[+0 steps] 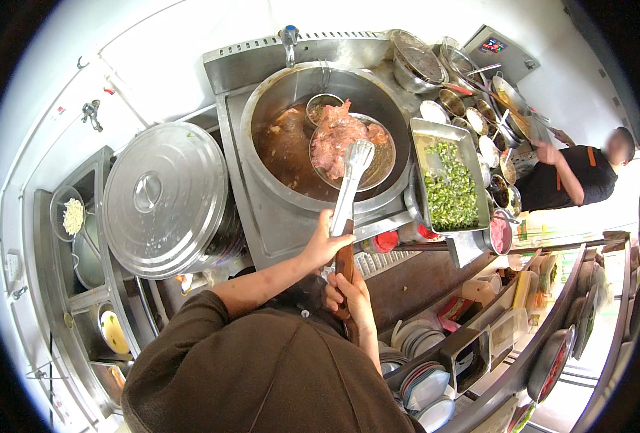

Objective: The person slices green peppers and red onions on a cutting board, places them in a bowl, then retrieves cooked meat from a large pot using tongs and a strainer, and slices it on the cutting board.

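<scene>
Metal tongs are in my left hand, their tips over pinkish meat. The meat lies in a round strainer or skimmer above brown broth in a large metal pot. My right hand grips a wooden handle that runs up under the tongs towards the strainer. A smaller round metal vessel sits in the pot behind the meat. Where the handle joins the strainer is hidden by the tongs.
Right of the pot stands a metal tray of chopped greens, beside several small bowls. A big lidded pot is at the left. A faucet rises behind. A co-worker stands at the far right. Stacked plates are at lower right.
</scene>
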Demonstrator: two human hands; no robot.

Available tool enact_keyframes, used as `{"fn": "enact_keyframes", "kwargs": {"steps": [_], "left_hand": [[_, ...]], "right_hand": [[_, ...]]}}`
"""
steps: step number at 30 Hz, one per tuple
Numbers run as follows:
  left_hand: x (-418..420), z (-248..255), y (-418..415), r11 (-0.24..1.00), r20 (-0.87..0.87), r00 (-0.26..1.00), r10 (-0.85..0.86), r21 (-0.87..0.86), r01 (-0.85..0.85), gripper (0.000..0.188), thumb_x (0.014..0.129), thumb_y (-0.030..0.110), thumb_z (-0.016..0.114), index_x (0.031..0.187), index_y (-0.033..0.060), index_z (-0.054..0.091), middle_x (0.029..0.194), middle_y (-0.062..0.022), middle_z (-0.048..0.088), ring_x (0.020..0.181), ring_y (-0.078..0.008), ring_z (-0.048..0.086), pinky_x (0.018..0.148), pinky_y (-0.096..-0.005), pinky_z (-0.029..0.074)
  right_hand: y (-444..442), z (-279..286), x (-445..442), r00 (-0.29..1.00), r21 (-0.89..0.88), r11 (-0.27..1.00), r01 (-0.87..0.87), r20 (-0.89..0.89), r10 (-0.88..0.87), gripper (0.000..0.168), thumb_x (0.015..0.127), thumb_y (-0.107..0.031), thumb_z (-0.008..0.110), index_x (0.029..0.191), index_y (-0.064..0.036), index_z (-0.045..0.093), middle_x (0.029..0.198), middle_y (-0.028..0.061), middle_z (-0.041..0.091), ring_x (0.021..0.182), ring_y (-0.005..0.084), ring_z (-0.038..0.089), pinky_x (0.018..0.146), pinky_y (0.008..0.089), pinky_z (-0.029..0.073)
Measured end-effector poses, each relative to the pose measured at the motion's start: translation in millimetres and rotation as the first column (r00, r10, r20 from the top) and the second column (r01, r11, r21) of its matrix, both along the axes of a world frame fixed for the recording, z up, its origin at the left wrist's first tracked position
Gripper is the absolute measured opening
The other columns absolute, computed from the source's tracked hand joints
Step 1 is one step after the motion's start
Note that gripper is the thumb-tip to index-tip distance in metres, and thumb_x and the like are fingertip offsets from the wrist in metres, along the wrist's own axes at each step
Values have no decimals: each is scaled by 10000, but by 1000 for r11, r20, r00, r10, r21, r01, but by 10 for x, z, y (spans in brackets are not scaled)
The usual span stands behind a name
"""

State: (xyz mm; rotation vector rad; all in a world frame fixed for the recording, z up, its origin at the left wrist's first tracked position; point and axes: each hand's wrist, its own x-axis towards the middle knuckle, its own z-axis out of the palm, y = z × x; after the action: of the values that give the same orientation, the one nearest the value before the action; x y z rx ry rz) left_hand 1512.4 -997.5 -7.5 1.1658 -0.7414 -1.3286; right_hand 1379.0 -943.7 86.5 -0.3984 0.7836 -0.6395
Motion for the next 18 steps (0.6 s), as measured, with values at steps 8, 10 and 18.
{"fn": "enact_keyframes", "kwargs": {"steps": [8, 10, 18], "left_hand": [[-39, 27, 53, 999, 47, 998, 35, -18, -34, 562, 855, 23, 680, 1308, 30, 348, 1138, -79, 509, 1056, -146, 502, 938, -316, 435], [-62, -41, 58, 997, 99, 994, 54, -52, -49, 557, 852, 26, 681, 1305, 25, 356, 1147, -84, 507, 1067, -153, 498, 947, -321, 431], [-312, 273, -182, 995, 169, 981, 97, -24, -95, 523, 848, 31, 665, 1284, 35, 376, 1140, -78, 481, 1067, -153, 472, 952, -325, 412]], "right_hand": [[0, 35, -42, 998, 31, 1000, -3, 56, 1, 284, 1005, -68, 489, 1261, -101, 371, 861, 25, 441, 595, 77, 384, 486, 238, 385], [-17, 69, -67, 995, 58, 998, -12, 99, 6, 306, 1007, -57, 480, 1279, -121, 357, 856, 20, 425, 597, 75, 377, 491, 238, 380], [-421, 150, -483, 983, 86, 988, -128, 146, 115, 417, 1002, -74, 507, 1353, -110, 285, 900, 44, 457, 597, 92, 414, 503, 262, 407]]}}
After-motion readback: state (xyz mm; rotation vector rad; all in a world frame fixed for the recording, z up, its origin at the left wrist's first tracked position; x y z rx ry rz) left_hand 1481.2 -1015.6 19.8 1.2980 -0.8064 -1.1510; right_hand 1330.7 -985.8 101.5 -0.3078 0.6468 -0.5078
